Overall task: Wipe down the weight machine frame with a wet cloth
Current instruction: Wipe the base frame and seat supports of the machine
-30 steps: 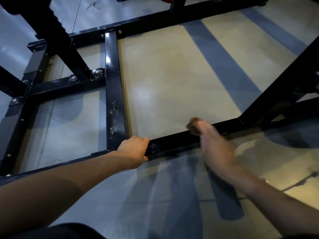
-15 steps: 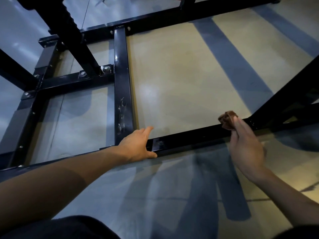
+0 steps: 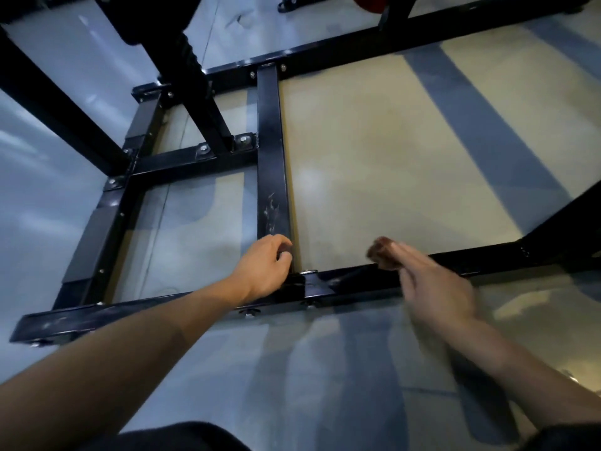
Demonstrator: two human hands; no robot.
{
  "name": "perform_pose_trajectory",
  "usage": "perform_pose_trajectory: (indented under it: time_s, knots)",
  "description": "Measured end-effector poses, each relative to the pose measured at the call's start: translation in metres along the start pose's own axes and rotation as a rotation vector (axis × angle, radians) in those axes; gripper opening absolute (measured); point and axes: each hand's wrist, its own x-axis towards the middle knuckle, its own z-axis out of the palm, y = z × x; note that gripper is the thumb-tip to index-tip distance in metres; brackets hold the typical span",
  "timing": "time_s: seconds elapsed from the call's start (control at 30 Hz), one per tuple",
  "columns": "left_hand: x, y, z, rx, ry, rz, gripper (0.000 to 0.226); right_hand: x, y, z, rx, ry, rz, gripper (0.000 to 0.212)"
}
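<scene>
The person is crouching over the black steel weight machine frame [image 3: 273,164], which is lying flat on the pale glossy floor [image 3: 390,164] as a grid of square tubes bolted together.

The left hand [image 3: 265,266] is resting at the joint where the scuffed black crossbar [image 3: 272,203] is meeting the near rail [image 3: 351,283] of the frame. Its fingers [image 3: 282,247] are curling loosely over the near end of that crossbar, with the thumb lying toward the bolted bracket [image 3: 307,281] just beside it. How firmly they are closing on the tube cannot be told, but they are bending round its top edge rather than lying straight.

The right hand [image 3: 432,288] is blurred. Its fingers [image 3: 408,257] are reaching forward nearly straight and close together, and they are pinching a small crumpled brown cloth [image 3: 382,252] at their tips. The cloth is sitting on the far edge of the near rail, between the bracket and the right corner where a black diagonal brace [image 3: 559,222] is joining the rail. The cloth is bunched into a tight wad, and only its far half is showing past the fingertips.

Both forearms are stretching out bare from the bottom edge of the view, and a dark garment [image 3: 169,437] is showing at the bottom edge between them.
</scene>
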Motion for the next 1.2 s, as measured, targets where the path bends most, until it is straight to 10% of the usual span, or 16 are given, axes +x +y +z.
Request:
perform_pose_trajectory:
  time_s: [0.2, 0.33, 0.7, 0.9, 1.2]
  knots:
    - [0.011, 0.035, -0.054, -0.2, 0.072, -0.104, 0.017, 0.088, -0.002, -0.08, 1.435, -0.164, 0.723, 0.028]
    - [0.035, 0.09, -0.109, -0.607, 0.005, -0.247, 0.014, 0.137, -0.066, -0.142, 1.95, -0.646, 0.581, 0.036]
    - [0.062, 0.182, -0.158, -1.169, 0.051, -0.25, 0.031, 0.163, -0.164, -0.225, 1.528, -0.378, 0.461, 0.034]
    - [0.07, 0.163, -0.157, -1.087, -0.111, -0.174, 0.043, 0.168, -0.132, -0.208, 1.517, -0.454, 0.376, 0.049]
    - [0.087, 0.176, -0.143, -1.078, 0.097, -0.085, 0.014, 0.168, -0.104, -0.206, 1.3, -0.532, 0.216, 0.053]
